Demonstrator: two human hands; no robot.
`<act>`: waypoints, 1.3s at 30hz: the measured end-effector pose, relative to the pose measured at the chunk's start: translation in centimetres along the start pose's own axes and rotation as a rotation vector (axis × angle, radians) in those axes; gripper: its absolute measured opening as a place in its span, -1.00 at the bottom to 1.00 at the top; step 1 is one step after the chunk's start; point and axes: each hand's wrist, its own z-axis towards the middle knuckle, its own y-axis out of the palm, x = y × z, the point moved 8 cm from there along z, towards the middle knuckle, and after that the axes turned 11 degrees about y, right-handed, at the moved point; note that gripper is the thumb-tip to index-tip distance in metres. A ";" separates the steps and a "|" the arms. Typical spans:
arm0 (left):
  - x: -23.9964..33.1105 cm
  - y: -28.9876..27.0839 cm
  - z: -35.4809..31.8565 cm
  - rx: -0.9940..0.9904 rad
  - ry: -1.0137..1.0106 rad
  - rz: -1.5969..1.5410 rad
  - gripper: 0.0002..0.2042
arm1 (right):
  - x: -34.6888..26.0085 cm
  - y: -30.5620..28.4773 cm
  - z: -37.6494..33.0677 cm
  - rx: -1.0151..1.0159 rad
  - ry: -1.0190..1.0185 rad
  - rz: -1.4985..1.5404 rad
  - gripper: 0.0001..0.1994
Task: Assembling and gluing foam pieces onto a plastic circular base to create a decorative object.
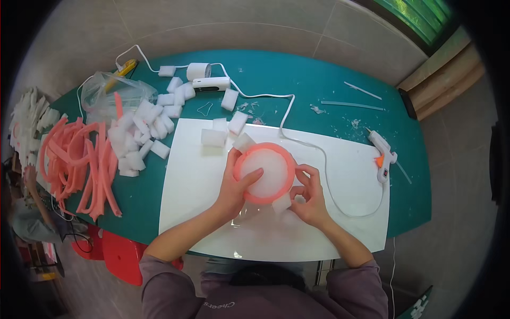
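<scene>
A round white disc edged with a pink foam strip is held over the white board. My left hand grips it from the left, with the thumb pressed on the white face. At the lower right of the pink edge sits a small white foam block, pinched at its right side by the fingers of my right hand. Another white foam block is against the upper left of the edge. The underside of the disc is hidden.
Loose white foam blocks lie beyond the disc, with a larger pile and pink foam strips to the left. At the right, a white glue gun rests with its cord looping across the white board.
</scene>
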 end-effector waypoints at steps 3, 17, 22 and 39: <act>0.0 0.1 -0.1 0.014 -0.022 -0.043 -0.37 | 0.0 -0.1 0.0 0.011 -0.023 -0.003 -0.34; 0.6 0.5 -0.1 0.002 -0.043 -0.092 -0.33 | -0.8 0.1 -0.1 -0.002 -0.121 -0.018 -0.31; 0.5 0.4 -0.1 0.011 -0.048 -0.099 -0.32 | -0.9 0.0 -0.2 0.004 -0.114 -0.065 -0.32; 0.8 0.4 -0.1 0.004 -0.042 -0.141 -0.39 | -1.2 0.3 -0.5 -0.007 -0.202 -0.094 -0.33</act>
